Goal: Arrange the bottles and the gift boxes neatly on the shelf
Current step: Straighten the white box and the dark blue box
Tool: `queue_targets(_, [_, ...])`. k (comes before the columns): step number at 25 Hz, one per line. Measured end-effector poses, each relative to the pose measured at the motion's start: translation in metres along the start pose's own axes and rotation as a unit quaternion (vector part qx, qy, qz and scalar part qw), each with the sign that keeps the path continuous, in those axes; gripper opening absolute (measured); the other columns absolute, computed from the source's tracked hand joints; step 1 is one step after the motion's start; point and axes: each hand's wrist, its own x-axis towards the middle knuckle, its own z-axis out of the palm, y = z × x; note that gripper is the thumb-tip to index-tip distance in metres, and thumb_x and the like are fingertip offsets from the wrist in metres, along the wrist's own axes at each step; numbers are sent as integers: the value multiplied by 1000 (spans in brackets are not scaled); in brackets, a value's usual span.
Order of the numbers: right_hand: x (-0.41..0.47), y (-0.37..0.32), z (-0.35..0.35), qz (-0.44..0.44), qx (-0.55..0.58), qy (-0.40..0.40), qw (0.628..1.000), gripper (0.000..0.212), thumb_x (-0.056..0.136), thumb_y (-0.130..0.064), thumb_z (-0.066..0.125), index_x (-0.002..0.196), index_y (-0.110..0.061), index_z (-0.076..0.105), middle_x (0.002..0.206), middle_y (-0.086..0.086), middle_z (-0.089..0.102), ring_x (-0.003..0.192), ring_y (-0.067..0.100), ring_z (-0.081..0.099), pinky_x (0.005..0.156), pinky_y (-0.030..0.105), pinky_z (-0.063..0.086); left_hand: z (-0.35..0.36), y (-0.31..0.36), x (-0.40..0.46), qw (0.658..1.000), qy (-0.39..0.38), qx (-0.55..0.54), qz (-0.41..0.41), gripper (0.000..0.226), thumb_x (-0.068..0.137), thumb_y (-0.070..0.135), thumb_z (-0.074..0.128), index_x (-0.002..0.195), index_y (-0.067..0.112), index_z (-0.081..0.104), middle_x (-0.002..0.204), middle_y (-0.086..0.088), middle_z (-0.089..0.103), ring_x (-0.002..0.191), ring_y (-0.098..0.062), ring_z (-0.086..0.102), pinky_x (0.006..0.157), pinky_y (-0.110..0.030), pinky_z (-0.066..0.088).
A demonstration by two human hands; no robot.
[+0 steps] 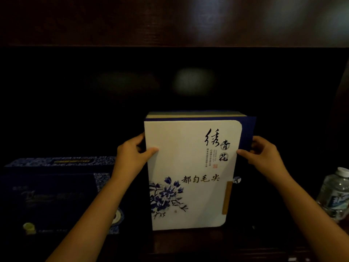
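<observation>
A white gift box [190,167] with blue flowers and black calligraphy stands upright in the middle of the dark shelf. My left hand [130,156] grips its left edge, thumb across the front. My right hand [264,154] grips its right edge by the blue flap. To the left stands a dark blue gift box [56,197], low and wide, its front facing me. A clear plastic water bottle [336,195] with a white cap stands at the far right, partly cut off by the frame.
The dark wooden shelf board [188,242] runs along the bottom, and a wooden beam [170,21] crosses overhead. The recess behind the boxes is in deep shadow. A gap lies between the white box and the bottle.
</observation>
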Motion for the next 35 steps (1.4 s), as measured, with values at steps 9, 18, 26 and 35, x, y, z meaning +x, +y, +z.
queue_targets(9, [-12,-13,3,-13,-12,0,1000,50,76,-22,70,121,-14,49,118,13,57,93,22,52,82,50,53,-15,-6,0,1000,3,0,-8,46,78,19,71,121,14,58,118,-10,66,96,-15,58,83,-26,44])
queue_targets(18, [-21,-24,7,-9,-28,-4,1000,51,78,-23,68,123,-13,47,123,16,56,103,32,55,85,51,52,-22,-12,-3,1000,0,-22,-2,51,78,19,70,126,19,54,121,-6,64,99,-6,51,85,-21,40])
queue_targets(26, [-27,-12,3,27,17,-10,999,62,77,-20,68,132,-19,39,127,17,53,107,33,56,87,53,51,-80,-45,-10,998,27,-41,-41,57,84,28,62,137,23,40,124,0,57,93,-2,54,75,-12,42])
queue_targets(35, [-101,-75,21,-96,26,127,987,62,71,-40,61,128,-29,40,128,6,50,108,13,53,86,30,48,-199,-148,-28,969,-15,245,-29,65,74,21,74,133,14,46,135,-15,52,124,-33,48,104,-49,40])
